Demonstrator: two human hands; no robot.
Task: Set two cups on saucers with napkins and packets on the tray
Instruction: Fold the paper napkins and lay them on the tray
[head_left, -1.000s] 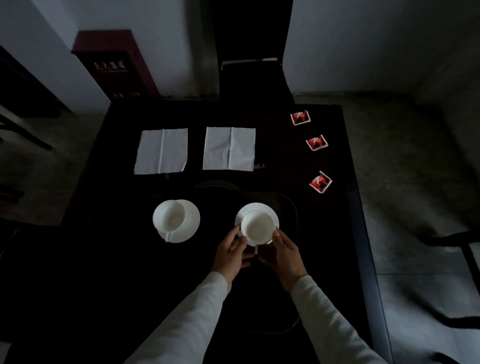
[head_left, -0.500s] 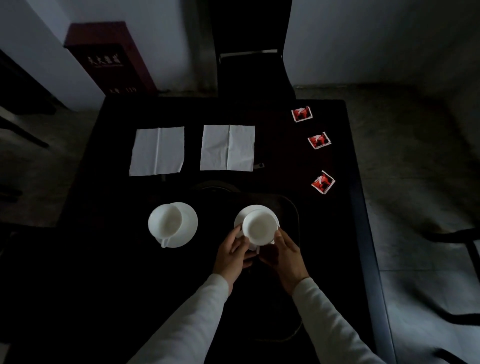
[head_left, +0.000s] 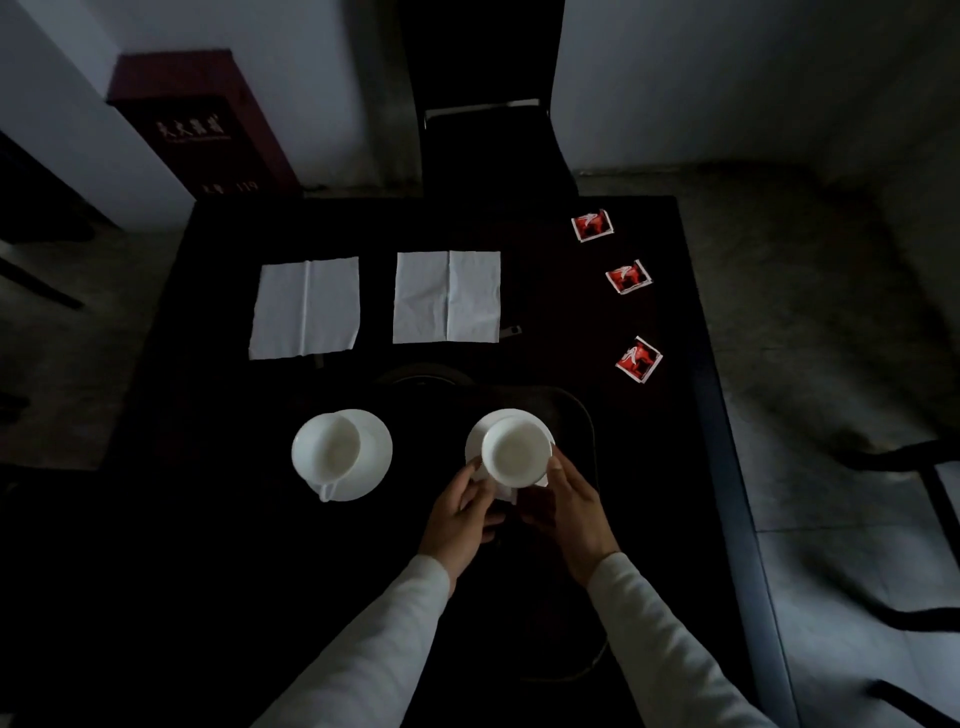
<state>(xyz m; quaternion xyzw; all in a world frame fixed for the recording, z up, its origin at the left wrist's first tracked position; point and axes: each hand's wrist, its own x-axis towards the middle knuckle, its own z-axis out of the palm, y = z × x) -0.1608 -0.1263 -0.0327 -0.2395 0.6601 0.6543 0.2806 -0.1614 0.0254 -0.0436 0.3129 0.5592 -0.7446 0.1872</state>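
Both hands, left hand and right hand, clasp saucer under right cup at frame centre, over dim tray | risk: cup sits off-centre, could slide or tip | left cup, napkins, packets on worktop

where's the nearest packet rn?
In the head view, the nearest packet lies on the table's right side, beyond and right of the held cup, closest of three red packets.
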